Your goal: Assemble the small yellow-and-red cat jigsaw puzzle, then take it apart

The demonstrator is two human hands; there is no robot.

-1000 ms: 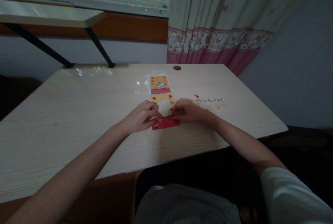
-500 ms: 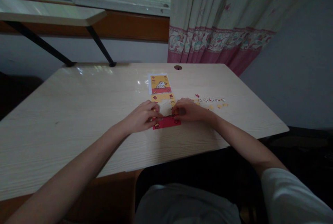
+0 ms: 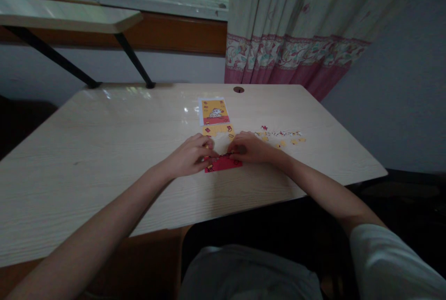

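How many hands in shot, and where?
2. The left hand is at the left side of the puzzle, the right hand at its right side. Neither is hidden, though some fingers are partly covered.

Pale grey-white short sleeve [image 3: 390, 258] is worn on R arm, w/ soft folds & hem seen nr. elbow. Darker grey cloth [image 3: 251, 274] is seen at btm ctr.; shirt or trousers can't be told. L forearm [image 3: 118, 205], R forearm [image 3: 324, 188], L hand [image 3: 191, 156] & R hand [image 3: 253, 147] are seen bare.

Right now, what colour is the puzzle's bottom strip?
The bottom strip is red, best seen in the head view.
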